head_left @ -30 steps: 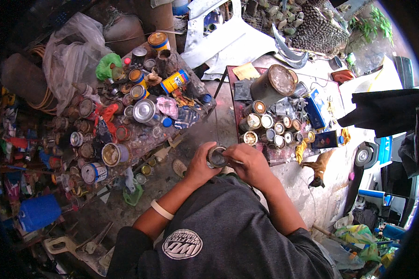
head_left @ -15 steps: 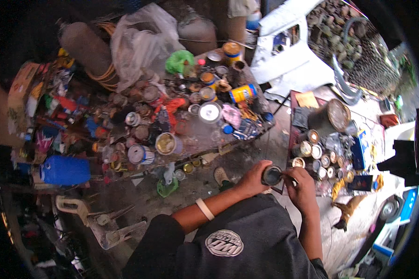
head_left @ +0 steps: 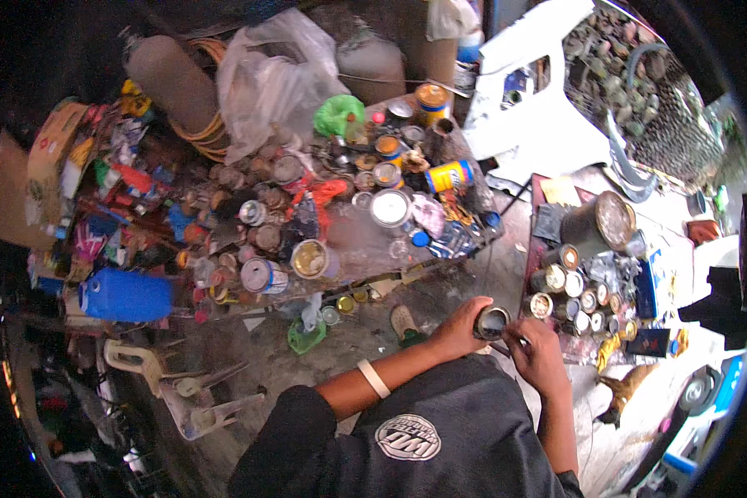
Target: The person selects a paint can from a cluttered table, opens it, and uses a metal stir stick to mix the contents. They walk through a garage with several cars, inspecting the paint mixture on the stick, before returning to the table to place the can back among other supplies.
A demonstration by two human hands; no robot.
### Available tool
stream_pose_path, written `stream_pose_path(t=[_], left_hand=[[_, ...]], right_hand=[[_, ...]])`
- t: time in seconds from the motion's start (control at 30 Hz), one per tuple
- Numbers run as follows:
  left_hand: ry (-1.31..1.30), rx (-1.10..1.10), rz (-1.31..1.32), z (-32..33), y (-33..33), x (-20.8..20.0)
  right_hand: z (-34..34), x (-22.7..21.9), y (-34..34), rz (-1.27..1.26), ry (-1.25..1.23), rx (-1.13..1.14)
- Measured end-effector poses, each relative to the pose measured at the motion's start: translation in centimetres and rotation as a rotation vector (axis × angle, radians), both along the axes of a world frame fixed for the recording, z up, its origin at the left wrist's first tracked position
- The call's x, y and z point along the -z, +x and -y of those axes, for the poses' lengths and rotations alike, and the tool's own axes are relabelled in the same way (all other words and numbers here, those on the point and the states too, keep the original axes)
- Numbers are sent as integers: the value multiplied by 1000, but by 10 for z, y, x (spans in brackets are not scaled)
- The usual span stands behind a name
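My left hand is wrapped round a small open can with dark contents, held in front of my body with its mouth facing up. Close against the can's right side is my right hand, its fingers pinched together. Whatever those fingers hold is too small and too hidden to name. A pale band circles my left forearm.
A cluttered bench at the left carries paint cans, rags and a blue jerrycan. More small tins and a large can crowd a low table at the right. A white chair lies lower left; a dog is lower right.
The whole view has shifted a little, so the scene sits farther right. My left hand keeps its hold on the can; my right fingers have moved slightly at its edge.
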State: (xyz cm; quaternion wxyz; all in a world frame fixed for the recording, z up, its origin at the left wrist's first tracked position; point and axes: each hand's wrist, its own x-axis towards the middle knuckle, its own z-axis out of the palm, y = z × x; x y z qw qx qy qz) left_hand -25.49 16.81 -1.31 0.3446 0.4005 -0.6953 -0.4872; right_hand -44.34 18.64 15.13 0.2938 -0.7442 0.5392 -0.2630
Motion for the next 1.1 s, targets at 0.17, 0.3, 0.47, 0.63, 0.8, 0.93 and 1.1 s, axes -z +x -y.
stream_pose_path(t=[0.17,0.3,0.47,0.63,0.8,0.93,1.1], left_hand=[[-5,9,31,3,-4,-7],[26,27,59,4,-4,-22],[19,34,25,6,-8,-23],[37,33,56,4,-6,-30],[29,42,62,7,-8,-29],[19,38,57,5,-9,-28],[12,44,23,8,-9,-29]], right_hand=[[6,9,-7,-11,-111,36],[1,-3,-13,-42,61,-38],[1,12,-15,-33,-86,7],[1,5,-18,-55,-34,21],[-1,3,-15,-11,36,-44],[5,2,-23,-69,-53,36],[2,2,-20,-14,17,-116]])
